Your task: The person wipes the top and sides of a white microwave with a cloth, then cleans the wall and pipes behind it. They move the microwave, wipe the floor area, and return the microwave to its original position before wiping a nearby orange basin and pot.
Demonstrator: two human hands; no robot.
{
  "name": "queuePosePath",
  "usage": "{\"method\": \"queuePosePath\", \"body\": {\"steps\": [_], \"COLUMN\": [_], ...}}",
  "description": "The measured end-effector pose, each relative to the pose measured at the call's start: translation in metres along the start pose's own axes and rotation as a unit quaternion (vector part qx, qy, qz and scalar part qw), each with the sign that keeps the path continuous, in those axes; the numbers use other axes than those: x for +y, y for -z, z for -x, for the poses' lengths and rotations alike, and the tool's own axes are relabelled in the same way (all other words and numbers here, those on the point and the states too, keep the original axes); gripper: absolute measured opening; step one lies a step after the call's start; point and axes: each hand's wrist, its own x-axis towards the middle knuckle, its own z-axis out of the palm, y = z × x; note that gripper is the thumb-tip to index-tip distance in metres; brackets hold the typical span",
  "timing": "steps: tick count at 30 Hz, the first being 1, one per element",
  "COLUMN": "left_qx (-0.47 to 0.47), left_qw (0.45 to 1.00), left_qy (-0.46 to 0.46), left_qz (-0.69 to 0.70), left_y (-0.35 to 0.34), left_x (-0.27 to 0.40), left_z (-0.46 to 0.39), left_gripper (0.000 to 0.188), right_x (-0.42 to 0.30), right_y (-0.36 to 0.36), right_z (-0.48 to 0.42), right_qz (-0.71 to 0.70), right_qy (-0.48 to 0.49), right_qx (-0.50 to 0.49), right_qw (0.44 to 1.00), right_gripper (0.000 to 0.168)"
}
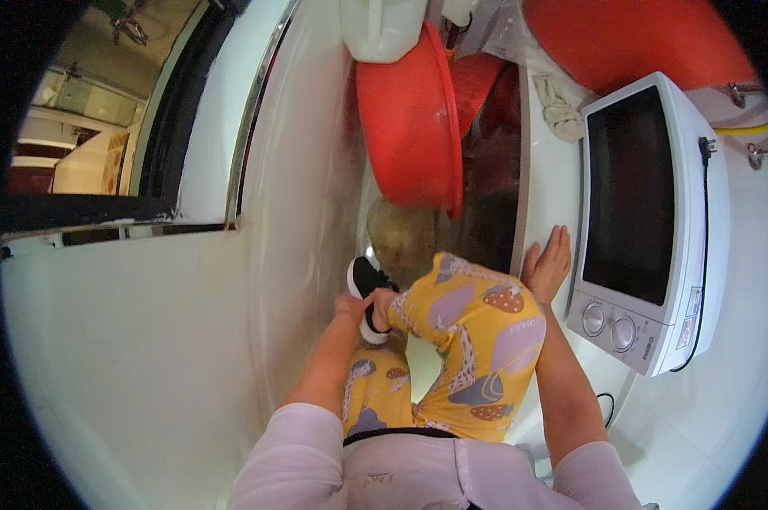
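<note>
A black sneaker with a white sole (366, 278) is on one of my feet, which is raised and crossed in front of my other leg. At its heel is my left hand (353, 307), its fingers against the back of the shoe by the ankle; whether they grip it is hard to see. My right hand (549, 264) rests flat on the white ledge (540, 191), beside a white microwave oven (629, 210), and holds nothing. Yellow patterned trousers (479, 344) cover my bent legs.
Ahead, a large red plastic basin (409, 127) stands on its side, with a white plastic jug (384, 29) above it. Light-coloured gloves (559, 108) lie on the ledge. Another red basin (639, 38) is behind the microwave. A white wall (288, 191) rises close on the left.
</note>
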Motion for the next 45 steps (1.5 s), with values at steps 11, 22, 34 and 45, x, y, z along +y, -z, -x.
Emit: {"method": "queuePosePath", "body": {"steps": [11, 22, 34, 45], "left_qx": [0.086, 0.067, 0.01, 0.032], "left_qw": [0.995, 0.956, 0.946, 0.888], "left_qy": [-0.045, 0.103, 0.151, -0.006], "left_qz": [-0.038, 0.265, 0.286, 0.459], "left_y": [-0.04, -0.041, 0.017, -0.063], "left_x": [-0.005, 0.021, 0.025, 0.008], "left_z": [-0.032, 0.008, 0.027, 0.017], "left_gripper": [0.046, 0.06, 0.036, 0.074], "right_x": [-0.014, 0.001, 0.004, 0.003], "right_y": [0.008, 0.006, 0.007, 0.002], "right_z": [-0.008, -0.005, -0.006, -0.002], "right_qz": [-0.013, -0.045, -0.057, -0.068], "right_qy": [-0.003, -0.043, -0.044, -0.027], "right_qx": [-0.017, -0.023, -0.039, 0.0], "right_qw": [1.0, 0.998, 0.997, 0.997], "right_gripper": [0.061, 0.06, 0.063, 0.06]}}
